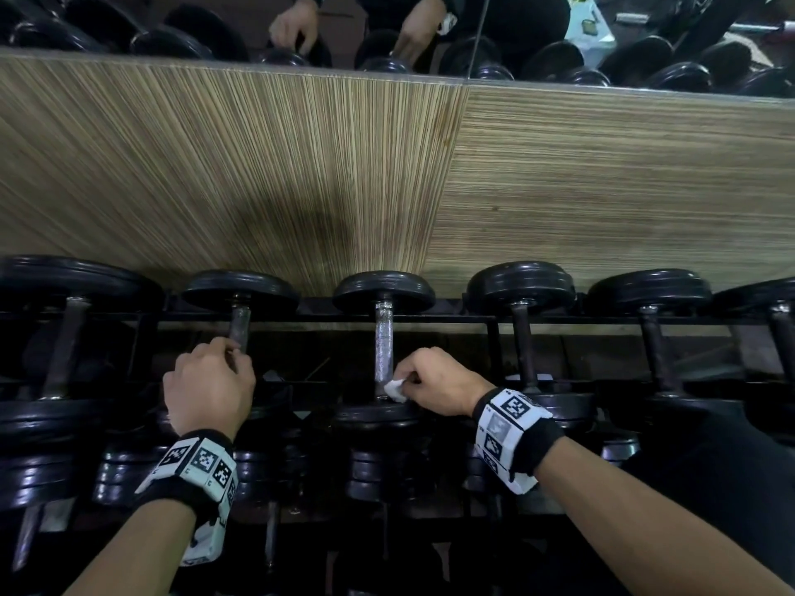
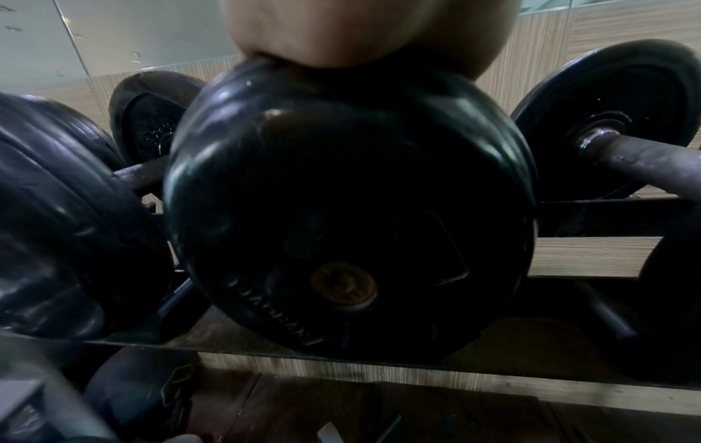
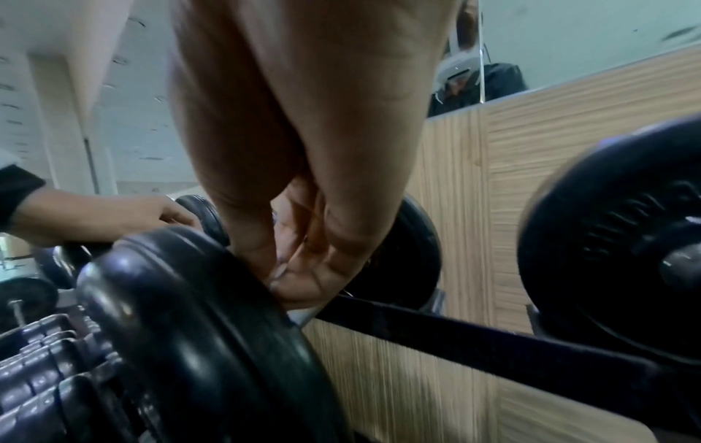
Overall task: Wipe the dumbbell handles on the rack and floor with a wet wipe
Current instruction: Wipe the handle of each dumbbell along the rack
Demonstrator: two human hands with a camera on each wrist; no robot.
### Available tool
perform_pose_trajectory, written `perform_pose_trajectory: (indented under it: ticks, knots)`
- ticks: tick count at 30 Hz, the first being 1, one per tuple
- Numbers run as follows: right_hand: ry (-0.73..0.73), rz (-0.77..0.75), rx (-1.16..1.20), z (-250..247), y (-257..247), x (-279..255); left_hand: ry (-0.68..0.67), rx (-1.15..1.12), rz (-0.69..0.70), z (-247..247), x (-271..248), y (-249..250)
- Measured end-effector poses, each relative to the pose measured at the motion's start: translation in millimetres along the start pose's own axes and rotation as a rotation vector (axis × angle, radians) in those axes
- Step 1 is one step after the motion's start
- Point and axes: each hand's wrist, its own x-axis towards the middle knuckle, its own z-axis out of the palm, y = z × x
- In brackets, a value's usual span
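Black dumbbells lie in a row on the rack [image 1: 443, 319]. My left hand [image 1: 228, 352] grips the near part of the dull handle [image 1: 239, 322] of the dumbbell left of centre; its black end plate [image 2: 349, 203] fills the left wrist view under my palm [image 2: 360, 30]. My right hand [image 1: 408, 378] pinches a small white wet wipe [image 1: 395, 390] against the near end of the shiny knurled handle [image 1: 383, 342] of the middle dumbbell, just above its front plate [image 1: 378, 417]. In the right wrist view the curled fingers [image 3: 303, 263] sit behind that plate [image 3: 197, 314], with a bit of wipe [image 3: 299, 314] showing.
More dumbbells lie on the rack to the left [image 1: 64, 337] and right [image 1: 522, 337], [image 1: 654, 342]. A lower tier of dumbbells [image 1: 374, 471] sits beneath my wrists. A wood-grain wall panel [image 1: 387, 165] rises right behind the rack, with a mirror [image 1: 516, 32] above it.
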Motion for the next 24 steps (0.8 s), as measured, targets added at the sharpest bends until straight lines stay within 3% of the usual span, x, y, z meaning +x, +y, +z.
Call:
perform_pose_trajectory:
  ticks: [3, 6, 11, 13, 14, 16, 18, 19, 21, 24]
  knots:
    - [0.046, -0.061, -0.064, 1, -10, 5, 0.017, -0.004, 0.004, 0, 0, -1]
    - [-0.013, -0.118, -0.087, 7, -15, 9, 0.013, -0.013, 0.012, 0, -1, -1]
    - [-0.044, -0.031, -0.064, -4, -3, 5, 0.013, -0.064, 0.048, -5, -6, 4]
    - [-0.033, -0.004, -0.048, -8, 7, 2, -0.001, -0.217, 0.142, -5, -19, 21]
    - [-0.015, 0.002, -0.013, -7, 12, 0, -0.08, -0.377, 0.205, -3, -29, 33]
    - [0.058, -0.031, 0.121, -1, 18, -4, -0.395, -0.692, 0.265, 1, -48, 63]
    - [0.13, -0.081, 0.344, 10, 17, -8, -0.684, -0.864, 0.241, 7, -60, 88]
    - [0.165, -0.088, 0.46, 16, 16, -9, -0.752, -0.89, 0.232, 11, -61, 95]
    - [0.23, -0.061, 0.646, 27, 16, -11, -0.773, -0.873, 0.234, 17, -57, 101]
    - [0.312, 0.005, 0.795, 44, 21, -14, -0.651, -0.797, 0.159, 27, -43, 91]
